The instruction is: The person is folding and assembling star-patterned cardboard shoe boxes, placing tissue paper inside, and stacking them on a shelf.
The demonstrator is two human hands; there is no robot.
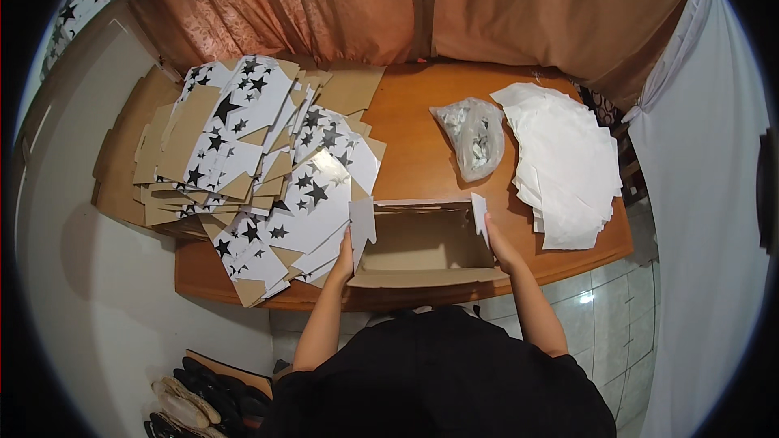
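Far left, on the floor: dark shoes [213, 396] and pale sandals [182, 405] in a row.

On the table [414, 126], left part: big loose pile of flat box blanks [243, 162], white with black stars on one face, plain brown card on the other, overlapping and spilling toward the front edge.

Left hand [344, 264] at the left end of the box [422, 247], fingers [347, 245] closed around the upright left flap [362, 223], thumb side hidden.

Centre front of the table: box half folded, open at the top, brown inside, white outside, front flap lying toward the body. Nothing visible inside.

Right hand [501, 250] at the right end of the box, fingers [489, 229] pinching the upright white right flap [479, 212].

Behind the box, right of centre: clear plastic bag [472, 136], lying on its side, filled with small pale pieces too small to tell apart.

Right of the bag: stack of white paper sheets [564, 162], fanned, reaching the right table edge.

Behind all: orange curtain [422, 0]. Far right: white cloth [706, 195] hanging, tiled floor [604, 316] below.
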